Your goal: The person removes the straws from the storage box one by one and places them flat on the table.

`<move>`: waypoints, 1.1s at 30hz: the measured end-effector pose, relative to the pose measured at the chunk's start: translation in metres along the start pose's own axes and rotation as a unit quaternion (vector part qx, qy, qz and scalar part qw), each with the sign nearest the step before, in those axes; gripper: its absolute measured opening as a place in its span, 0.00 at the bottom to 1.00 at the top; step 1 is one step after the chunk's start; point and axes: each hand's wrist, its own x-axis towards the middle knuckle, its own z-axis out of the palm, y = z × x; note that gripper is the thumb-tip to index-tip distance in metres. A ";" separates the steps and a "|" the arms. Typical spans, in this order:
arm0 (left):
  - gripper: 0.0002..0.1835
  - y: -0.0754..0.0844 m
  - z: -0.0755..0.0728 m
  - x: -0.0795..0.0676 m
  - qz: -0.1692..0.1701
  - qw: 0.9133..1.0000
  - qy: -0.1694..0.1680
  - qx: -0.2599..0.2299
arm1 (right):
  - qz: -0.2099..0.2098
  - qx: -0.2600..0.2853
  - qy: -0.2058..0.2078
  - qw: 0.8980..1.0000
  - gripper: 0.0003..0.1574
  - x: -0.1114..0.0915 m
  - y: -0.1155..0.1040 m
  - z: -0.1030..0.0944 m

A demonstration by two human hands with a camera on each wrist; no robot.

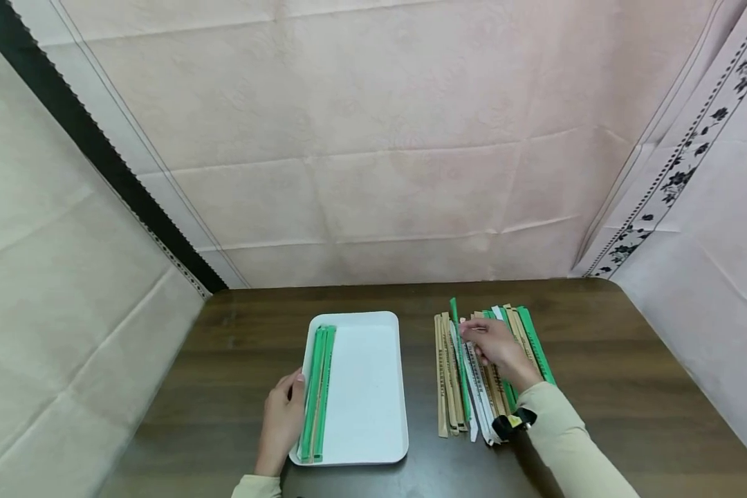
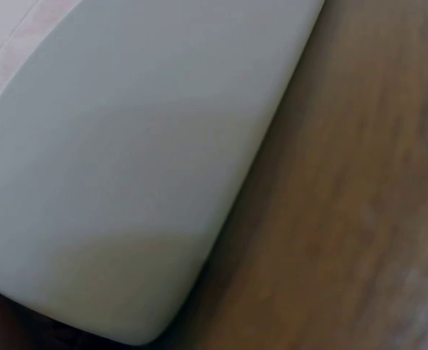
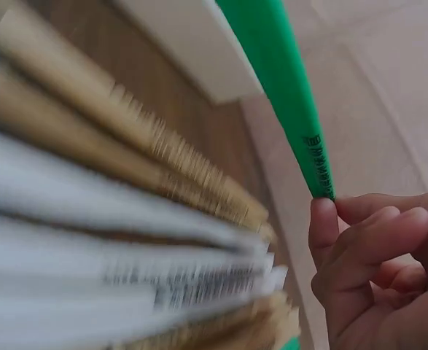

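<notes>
The right hand (image 1: 494, 344) pinches a slim green packet (image 3: 283, 84) by its far end, between thumb and forefinger, with the other fingers curled in. That packet slants up out of a row of similar ones on the bench (image 1: 418, 401), to the right of the tray, with tan packets (image 1: 443, 380) and white packets (image 1: 481, 394) beside it. The left hand (image 1: 283, 418) appears to grip the near left edge of the white tray (image 1: 370, 387), thumb at the rim. Inside the tray, along its left side, green packets (image 1: 314, 394) lie side by side.

The step in hand looks like drawing this one packet free. A light pinch at the very tip suits it, since the wrapper probably creases under a hard squeeze. Lifting the raised end first, then pulling along the packet's own length, should spare its neighbours; a sideways tug could fan the row out. The lower end lies close among the others, so it deserves a glance before any swing. Light pressure from the left hand is enough to steady the tray.
</notes>
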 end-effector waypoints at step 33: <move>0.24 0.000 0.004 -0.003 0.019 0.999 0.017 -0.019 | -0.020 0.133 -0.106 0.985 0.16 -0.013 -0.056 0.117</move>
